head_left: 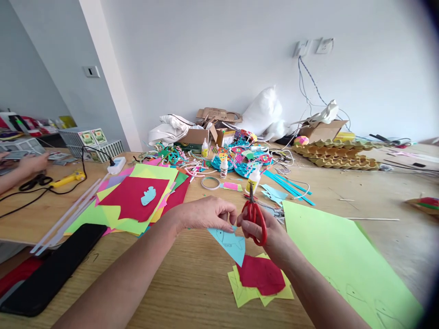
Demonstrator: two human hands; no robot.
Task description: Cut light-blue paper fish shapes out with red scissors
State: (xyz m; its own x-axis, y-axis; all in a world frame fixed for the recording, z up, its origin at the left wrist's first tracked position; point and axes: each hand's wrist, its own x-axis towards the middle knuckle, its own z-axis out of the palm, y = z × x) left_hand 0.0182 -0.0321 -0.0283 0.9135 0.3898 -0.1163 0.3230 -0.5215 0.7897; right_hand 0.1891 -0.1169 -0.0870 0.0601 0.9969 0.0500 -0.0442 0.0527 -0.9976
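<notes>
Because light-blue triangular paper (233, 249) is only edge-pinched (left hand (212, 213)), its drawn fish (225, 238) could be miscut. Red-handled metal scissors (253, 209) are gripped by the right hand (272, 234).

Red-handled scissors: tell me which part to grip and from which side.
Grip the red-handled scissors by their red loops, probably best from the near side: the loops sit toward the person, while the dark blades point up and away. The right hand has hold of them at that end.
</notes>
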